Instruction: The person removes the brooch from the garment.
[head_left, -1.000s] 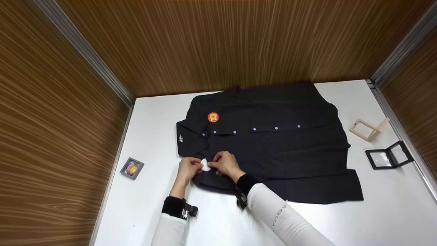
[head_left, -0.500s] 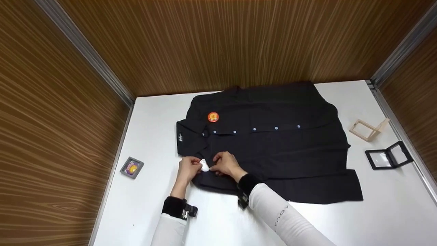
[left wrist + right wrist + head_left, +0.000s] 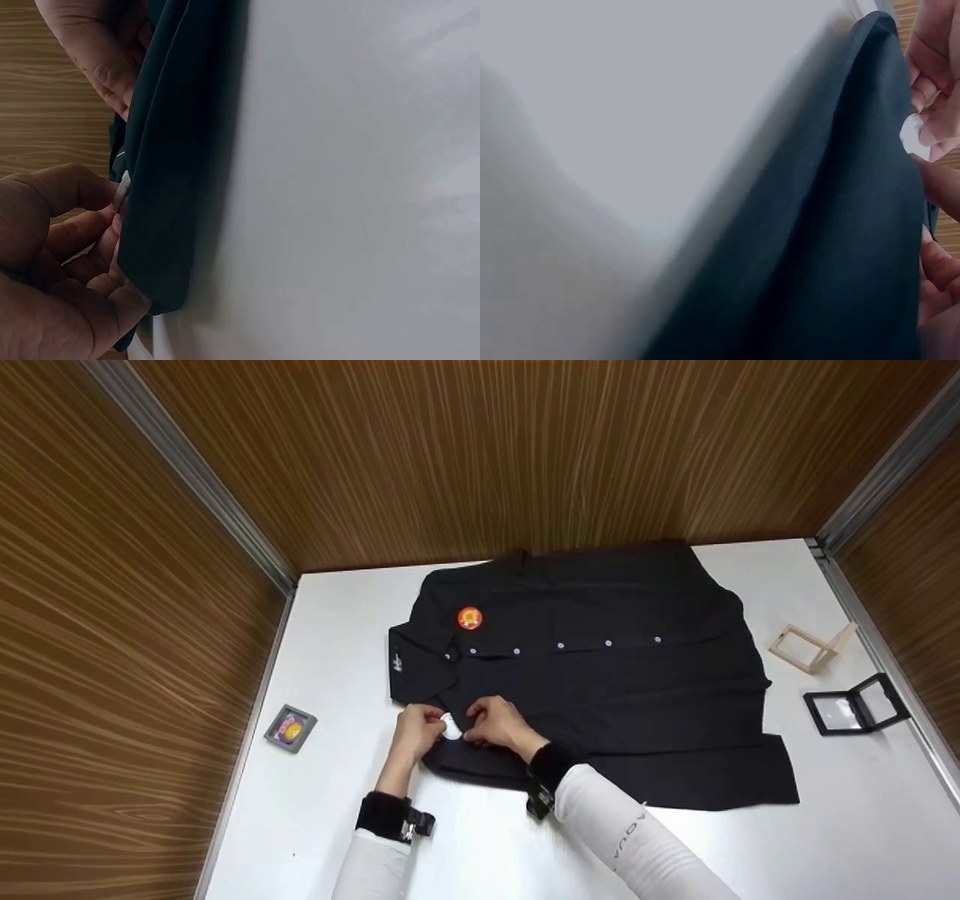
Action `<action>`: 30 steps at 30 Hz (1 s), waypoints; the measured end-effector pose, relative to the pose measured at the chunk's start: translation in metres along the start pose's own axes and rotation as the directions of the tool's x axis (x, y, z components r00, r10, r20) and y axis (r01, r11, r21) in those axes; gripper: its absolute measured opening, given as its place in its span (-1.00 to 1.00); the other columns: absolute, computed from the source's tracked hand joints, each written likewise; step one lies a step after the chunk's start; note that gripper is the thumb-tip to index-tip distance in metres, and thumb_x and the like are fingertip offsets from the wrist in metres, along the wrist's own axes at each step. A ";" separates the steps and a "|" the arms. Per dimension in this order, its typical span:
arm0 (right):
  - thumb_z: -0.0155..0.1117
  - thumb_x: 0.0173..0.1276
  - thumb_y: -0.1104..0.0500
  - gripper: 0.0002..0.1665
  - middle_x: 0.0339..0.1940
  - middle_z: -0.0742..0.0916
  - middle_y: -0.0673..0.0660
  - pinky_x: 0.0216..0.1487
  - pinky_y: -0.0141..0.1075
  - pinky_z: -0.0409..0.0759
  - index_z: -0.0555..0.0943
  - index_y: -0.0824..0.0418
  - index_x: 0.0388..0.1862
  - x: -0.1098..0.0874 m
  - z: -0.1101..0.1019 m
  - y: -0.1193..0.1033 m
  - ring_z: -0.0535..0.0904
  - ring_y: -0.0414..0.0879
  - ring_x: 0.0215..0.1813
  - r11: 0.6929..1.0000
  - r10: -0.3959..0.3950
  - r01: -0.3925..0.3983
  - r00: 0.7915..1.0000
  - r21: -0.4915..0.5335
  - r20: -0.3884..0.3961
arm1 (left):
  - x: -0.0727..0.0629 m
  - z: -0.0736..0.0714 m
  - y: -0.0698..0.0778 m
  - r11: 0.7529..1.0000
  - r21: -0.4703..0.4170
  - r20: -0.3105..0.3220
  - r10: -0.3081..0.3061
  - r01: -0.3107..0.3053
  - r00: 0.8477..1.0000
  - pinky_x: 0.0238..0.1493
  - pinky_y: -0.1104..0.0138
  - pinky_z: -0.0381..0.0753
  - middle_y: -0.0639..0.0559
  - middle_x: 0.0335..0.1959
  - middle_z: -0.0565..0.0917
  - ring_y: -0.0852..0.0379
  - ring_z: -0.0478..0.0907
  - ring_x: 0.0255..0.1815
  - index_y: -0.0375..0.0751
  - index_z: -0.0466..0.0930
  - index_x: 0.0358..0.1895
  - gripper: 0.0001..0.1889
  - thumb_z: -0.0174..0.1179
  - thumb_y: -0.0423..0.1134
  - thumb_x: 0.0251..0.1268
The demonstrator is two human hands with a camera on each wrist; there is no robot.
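A black shirt (image 3: 615, 690) lies spread on the table, its collar (image 3: 420, 664) to the left. My left hand (image 3: 417, 733) pinches a round white badge (image 3: 451, 727) between thumb and forefinger, over the near chest part of the shirt. In the right wrist view the white badge (image 3: 913, 135) stands at the cloth's fold, partly covered by left fingers. My right hand (image 3: 499, 724) is just right of the badge, thumb tip at its lower right edge and forefinger bent above. I cannot tell whether those fingers pinch cloth. A round red and yellow badge (image 3: 470, 619) sits on the shirt's far side.
A grey frame (image 3: 291, 728) with a purple and yellow piece inside lies at the left. To the right stand an opened wooden frame (image 3: 810, 649) and an opened black frame (image 3: 855, 706). Wood-patterned panels (image 3: 480, 465) border the white table (image 3: 352, 607).
My right thumb tip has slid from the badge's right side down to its lower right edge, and the right hand has shifted slightly nearer. The left hand keeps its pinch almost unmoved.
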State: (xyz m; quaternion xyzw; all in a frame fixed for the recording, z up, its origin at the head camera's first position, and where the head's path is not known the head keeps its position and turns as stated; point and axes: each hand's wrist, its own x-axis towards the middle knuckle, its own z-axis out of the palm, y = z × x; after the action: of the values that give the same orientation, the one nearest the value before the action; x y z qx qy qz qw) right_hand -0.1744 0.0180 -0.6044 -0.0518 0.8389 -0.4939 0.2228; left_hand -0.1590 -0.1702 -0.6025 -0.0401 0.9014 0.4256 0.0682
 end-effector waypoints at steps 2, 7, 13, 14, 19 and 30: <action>0.63 0.08 0.33 -0.52 -0.46 0.70 0.01 -0.35 -0.38 0.65 0.72 0.31 0.02 -0.002 -0.002 -0.001 0.59 -0.24 -0.48 0.994 -0.057 0.058 0.998 -0.088 0.007 | 0.000 0.000 0.000 1.000 0.009 -0.003 -0.001 0.001 1.000 -0.30 0.39 0.62 -0.13 -0.38 0.78 0.17 0.63 -0.38 -0.48 0.78 -0.14 -0.73 0.22 -0.49 0.08; 0.62 0.09 0.29 -0.47 -0.14 0.68 0.11 0.07 -0.13 0.65 0.72 0.22 0.10 -0.009 -0.009 0.000 0.62 -0.01 -0.08 0.902 -0.244 0.208 0.969 -0.377 -0.047 | -0.001 0.001 -0.003 1.000 0.029 -0.024 0.013 -0.012 1.000 -0.22 0.31 0.65 -0.15 -0.38 0.77 0.08 0.65 -0.33 -0.47 0.78 -0.15 -0.74 0.21 -0.49 0.09; 0.65 0.12 0.20 -0.25 0.46 0.55 0.29 0.57 0.10 0.35 0.65 0.22 0.33 -0.014 -0.019 0.005 0.42 0.27 0.50 0.805 -0.249 0.216 0.968 -0.553 0.016 | 0.000 0.001 -0.004 0.998 0.049 -0.020 0.028 -0.027 0.999 -0.13 0.20 0.72 -0.21 -0.32 0.80 -0.03 0.71 -0.26 -0.47 0.78 -0.18 -0.76 0.23 -0.48 0.09; 0.65 0.12 0.18 -0.22 0.51 0.51 0.30 0.61 0.11 0.29 0.63 0.22 0.36 -0.014 -0.021 0.005 0.37 0.27 0.55 0.801 -0.234 0.211 0.972 -0.560 0.033 | 0.000 0.001 -0.004 0.998 0.049 -0.013 0.031 -0.030 0.999 -0.12 0.19 0.72 -0.22 -0.32 0.80 -0.04 0.72 -0.25 -0.47 0.78 -0.19 -0.77 0.23 -0.49 0.09; 0.65 0.13 0.13 -0.20 0.60 0.44 0.30 0.66 0.09 0.22 0.62 0.21 0.39 -0.014 -0.024 0.007 0.29 0.26 0.63 0.802 -0.207 0.209 0.976 -0.560 0.068 | 0.000 0.000 -0.003 0.998 0.056 0.021 0.039 -0.040 0.999 -0.11 0.18 0.72 -0.22 -0.35 0.80 -0.02 0.70 -0.27 -0.46 0.79 -0.24 -0.80 0.24 -0.49 0.07; 0.65 0.16 0.11 -0.19 0.62 0.42 0.27 0.66 0.09 0.22 0.61 0.16 0.41 -0.013 -0.025 0.011 0.28 0.23 0.64 0.808 -0.202 0.209 0.977 -0.550 0.073 | -0.003 -0.006 -0.004 0.999 -0.005 0.154 -0.047 0.048 0.987 -0.22 0.30 0.70 -0.22 -0.25 0.80 0.11 0.68 -0.34 -0.47 0.77 -0.05 -0.76 0.25 -0.51 0.25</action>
State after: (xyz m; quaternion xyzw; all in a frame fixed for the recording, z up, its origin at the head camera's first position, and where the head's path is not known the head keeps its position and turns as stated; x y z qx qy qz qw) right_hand -0.1718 0.0480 -0.5991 -0.2072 0.9341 -0.2502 0.1479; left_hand -0.1564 -0.1777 -0.6015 -0.0287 0.8905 0.4295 0.1476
